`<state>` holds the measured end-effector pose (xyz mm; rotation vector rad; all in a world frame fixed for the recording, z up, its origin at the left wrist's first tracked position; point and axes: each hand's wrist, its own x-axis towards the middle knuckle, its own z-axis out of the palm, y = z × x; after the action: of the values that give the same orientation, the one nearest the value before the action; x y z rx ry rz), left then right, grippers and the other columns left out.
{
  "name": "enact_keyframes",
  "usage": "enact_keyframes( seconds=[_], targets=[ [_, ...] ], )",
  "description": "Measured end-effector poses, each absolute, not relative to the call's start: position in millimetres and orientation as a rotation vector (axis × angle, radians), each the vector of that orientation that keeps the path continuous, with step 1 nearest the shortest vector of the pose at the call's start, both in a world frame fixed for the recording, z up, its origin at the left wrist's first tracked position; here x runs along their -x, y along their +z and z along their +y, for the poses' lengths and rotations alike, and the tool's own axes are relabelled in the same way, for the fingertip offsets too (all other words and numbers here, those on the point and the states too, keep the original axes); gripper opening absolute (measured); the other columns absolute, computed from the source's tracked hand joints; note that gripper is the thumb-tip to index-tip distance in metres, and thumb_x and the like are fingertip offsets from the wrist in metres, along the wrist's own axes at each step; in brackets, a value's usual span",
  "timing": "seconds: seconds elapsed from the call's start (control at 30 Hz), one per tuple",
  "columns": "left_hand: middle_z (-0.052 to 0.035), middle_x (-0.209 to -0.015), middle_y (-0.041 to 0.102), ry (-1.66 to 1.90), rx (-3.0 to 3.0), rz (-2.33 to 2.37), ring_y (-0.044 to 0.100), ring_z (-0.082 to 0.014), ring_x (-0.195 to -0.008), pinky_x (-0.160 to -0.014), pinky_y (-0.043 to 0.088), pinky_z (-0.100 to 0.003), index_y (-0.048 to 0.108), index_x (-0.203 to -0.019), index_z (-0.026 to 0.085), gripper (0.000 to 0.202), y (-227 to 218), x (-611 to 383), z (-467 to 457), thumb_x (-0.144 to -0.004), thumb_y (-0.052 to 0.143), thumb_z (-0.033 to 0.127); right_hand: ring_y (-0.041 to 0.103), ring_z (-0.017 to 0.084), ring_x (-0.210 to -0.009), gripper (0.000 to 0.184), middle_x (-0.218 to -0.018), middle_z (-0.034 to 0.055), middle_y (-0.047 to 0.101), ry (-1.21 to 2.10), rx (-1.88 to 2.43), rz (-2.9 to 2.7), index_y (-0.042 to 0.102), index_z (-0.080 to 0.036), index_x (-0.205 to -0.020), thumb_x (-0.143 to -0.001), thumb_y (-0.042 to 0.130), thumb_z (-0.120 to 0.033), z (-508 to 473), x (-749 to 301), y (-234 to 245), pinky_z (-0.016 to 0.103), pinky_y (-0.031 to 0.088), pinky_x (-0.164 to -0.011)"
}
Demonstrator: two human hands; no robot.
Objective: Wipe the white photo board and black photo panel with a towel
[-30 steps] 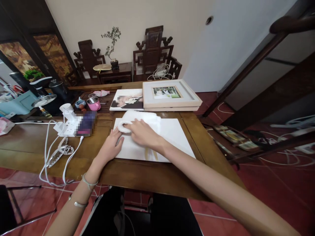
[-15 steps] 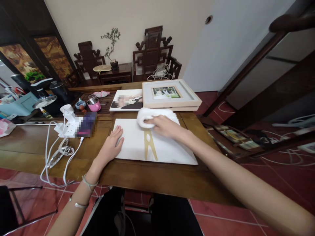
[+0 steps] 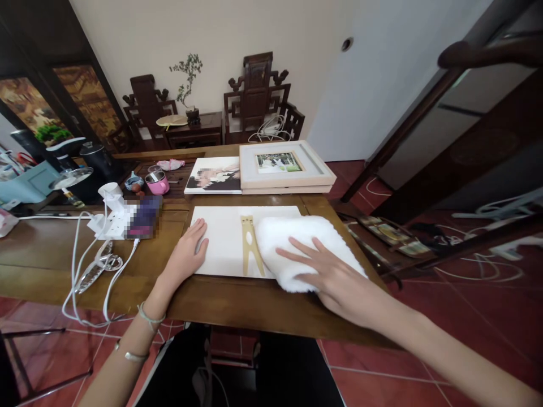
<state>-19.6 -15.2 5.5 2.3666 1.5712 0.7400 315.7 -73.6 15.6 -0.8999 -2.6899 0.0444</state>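
Note:
A white picture frame (image 3: 220, 243) lies face down on the wooden table, its gold A-shaped back stand (image 3: 248, 244) showing. My left hand (image 3: 190, 246) rests flat on the frame's left edge, fingers stretched out. On the right part of the frame lies a fluffy white cloth (image 3: 311, 249), spread out and reaching past the frame's right and near edges. My right hand (image 3: 328, 271) presses on top of the cloth, its fingers spread apart. The cloth hides the frame's right end.
Behind are a boxed picture frame (image 3: 288, 169) and a photo panel (image 3: 214, 175). To the left lie a power strip (image 3: 114, 217), white cables (image 3: 76, 271), a phone (image 3: 146, 215) and a clear hair claw (image 3: 99, 268). A pink cup (image 3: 156, 181) stands farther back.
My right hand has moved right and nearer with the cloth, from bunched to spread out. Its fingers have opened, and the stand's top is uncovered. My left hand stays on the edge.

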Motion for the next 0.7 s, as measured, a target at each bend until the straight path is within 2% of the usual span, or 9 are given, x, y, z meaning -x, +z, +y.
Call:
enact_keyframes(
  seconds=[0.17, 0.37, 0.47, 0.6, 0.7],
  targets=[
    [-0.0179, -0.145, 0.044, 0.734, -2.344, 1.57, 0.036, -0.026, -0.138, -0.115, 0.028, -0.046, 0.05, -0.133, 0.006, 0.05, 7, 21, -16, -0.091, 0.04, 0.03, 0.024, 0.035, -0.139, 0.062, -0.145, 0.0114, 0.044, 0.124, 1.007, -2.707, 0.067, -0.018, -0.109, -0.061, 0.038, 0.009, 6, -312, 22, 0.07, 0.024, -0.106],
    [-0.0164, -0.146, 0.043, 0.711, -2.344, 1.573, 0.035, -0.0241, -0.139, -0.116, 0.028, -0.046, 0.049, -0.135, 0.007, 0.05, 6, 21, -16, -0.092, 0.038, 0.03, 0.03, 0.029, -0.138, 0.065, -0.137, 0.0116, 0.054, 0.132, 1.08, -2.671, 0.063, -0.018, -0.117, -0.063, 0.037, 0.007, 48, -309, 23, 0.062, 0.028, -0.109],
    [-0.0168, -0.146, 0.043, 0.71, -2.345, 1.566, 0.034, -0.0245, -0.139, -0.116, 0.027, -0.046, 0.049, -0.135, 0.007, 0.05, 6, 20, -15, -0.092, 0.038, 0.03, 0.025, 0.031, -0.139, 0.061, -0.142, 0.0114, 0.048, 0.131, 1.049, -2.672, 0.066, -0.017, -0.111, -0.063, 0.037, 0.007, 19, -309, 21, 0.064, 0.025, -0.109],
    [-0.0144, -0.147, 0.043, 0.727, -2.328, 1.557, 0.033, -0.0239, -0.14, -0.116, 0.026, -0.046, 0.049, -0.135, 0.011, 0.048, 5, 19, -15, -0.093, 0.035, 0.03, 0.019, 0.03, -0.141, 0.059, -0.146, 0.0045, 0.043, 0.111, 0.981, -2.65, 0.07, -0.022, -0.101, -0.061, 0.038, 0.008, -49, -312, 16, 0.066, 0.022, -0.11],
    [-0.0153, -0.147, 0.042, 0.714, -2.317, 1.566, 0.031, -0.0236, -0.141, -0.117, 0.025, -0.046, 0.048, -0.135, 0.009, 0.048, 5, 18, -15, -0.095, 0.031, 0.03, 0.017, 0.031, -0.142, 0.049, -0.149, 0.0015, 0.038, 0.064, 0.916, -2.652, 0.071, -0.023, -0.085, -0.062, 0.041, 0.008, -97, -313, 11, 0.066, 0.022, -0.11]
  ],
)
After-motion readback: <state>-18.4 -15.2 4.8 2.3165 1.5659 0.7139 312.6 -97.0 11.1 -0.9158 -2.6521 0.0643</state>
